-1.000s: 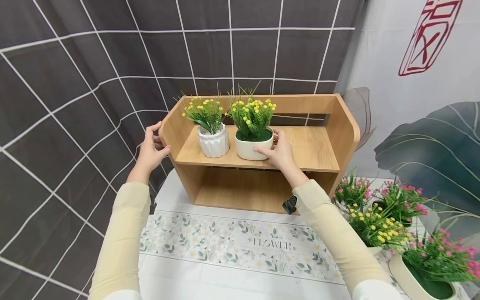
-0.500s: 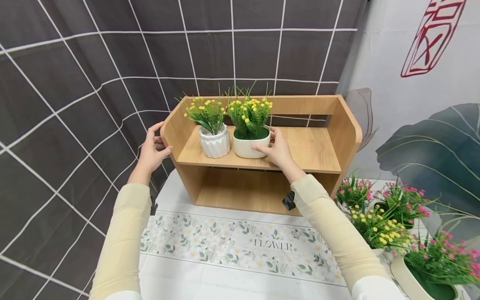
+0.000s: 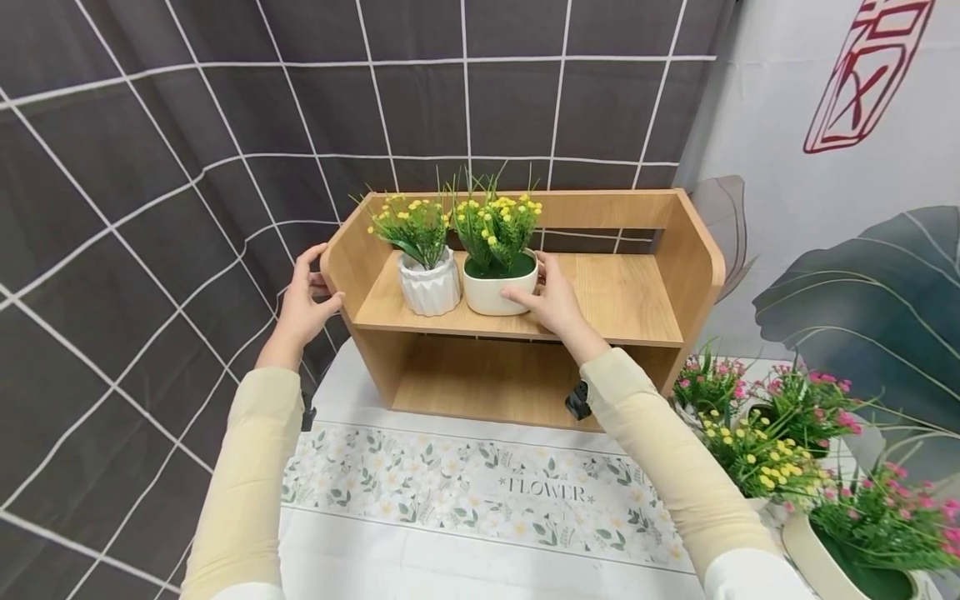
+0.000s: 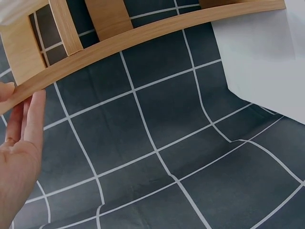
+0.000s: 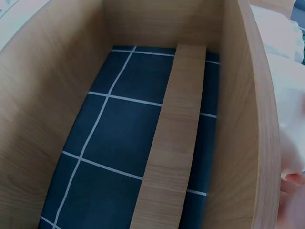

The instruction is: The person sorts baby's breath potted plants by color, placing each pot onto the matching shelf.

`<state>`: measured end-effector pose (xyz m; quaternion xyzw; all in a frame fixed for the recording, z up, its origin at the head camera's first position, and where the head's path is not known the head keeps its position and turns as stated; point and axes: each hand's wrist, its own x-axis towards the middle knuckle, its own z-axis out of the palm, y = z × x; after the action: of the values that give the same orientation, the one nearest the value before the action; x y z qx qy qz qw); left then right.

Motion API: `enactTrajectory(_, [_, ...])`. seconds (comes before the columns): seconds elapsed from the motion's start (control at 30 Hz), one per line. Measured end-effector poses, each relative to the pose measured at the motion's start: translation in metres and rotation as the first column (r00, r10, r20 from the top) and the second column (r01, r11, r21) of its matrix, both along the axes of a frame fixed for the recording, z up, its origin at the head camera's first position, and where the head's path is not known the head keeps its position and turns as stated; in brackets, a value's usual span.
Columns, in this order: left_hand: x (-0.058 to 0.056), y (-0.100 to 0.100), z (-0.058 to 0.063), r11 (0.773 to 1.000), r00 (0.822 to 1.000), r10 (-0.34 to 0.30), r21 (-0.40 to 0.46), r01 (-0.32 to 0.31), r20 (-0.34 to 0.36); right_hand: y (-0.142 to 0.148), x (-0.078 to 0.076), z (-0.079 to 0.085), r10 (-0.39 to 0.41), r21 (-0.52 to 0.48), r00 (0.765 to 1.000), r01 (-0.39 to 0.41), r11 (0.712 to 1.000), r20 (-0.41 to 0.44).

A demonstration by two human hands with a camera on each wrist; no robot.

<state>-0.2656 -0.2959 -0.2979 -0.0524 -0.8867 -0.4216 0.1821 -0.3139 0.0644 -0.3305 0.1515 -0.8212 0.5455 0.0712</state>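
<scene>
Mid-frame, the right hand [image 3: 557, 302] grips the smooth pot [image 3: 486, 296], now further left, so it sits just beside the wavy pot [image 3: 430, 288]; the left hand [image 3: 298, 310] pinches the shelf [image 3: 617, 293].

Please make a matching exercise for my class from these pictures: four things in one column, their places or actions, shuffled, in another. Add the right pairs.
Things
1. left hand
2. ribbed pot
3. pink flowers
4. right hand

Places or actions
A. to the right of the wooden shelf
B. holding the oval pot
C. gripping the wooden shelf's left side
D. standing on the upper board

Right pairs: 1-C, 2-D, 3-A, 4-B
</scene>
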Motion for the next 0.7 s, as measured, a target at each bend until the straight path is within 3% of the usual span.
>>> enactTrajectory(0.37, [-0.003, 0.0, -0.002, 1.0, 1.0, 0.0, -0.023, 0.0, -0.009, -0.001, -0.001, -0.002, -0.029, 0.098, 1.0, 0.03, 0.995, -0.01])
enactTrajectory(0.53, [-0.002, 0.0, -0.003, 1.0, 1.0, 0.002, -0.022, -0.002, -0.002, -0.002, 0.008, -0.004, -0.083, 0.129, 0.993, 0.094, 0.987, -0.087])
enactTrajectory(0.7, [-0.001, 0.0, -0.003, 1.0, 1.0, 0.004, -0.02, -0.004, -0.002, -0.003, 0.018, -0.006, -0.125, 0.069, 0.977, 0.138, 0.988, -0.175])
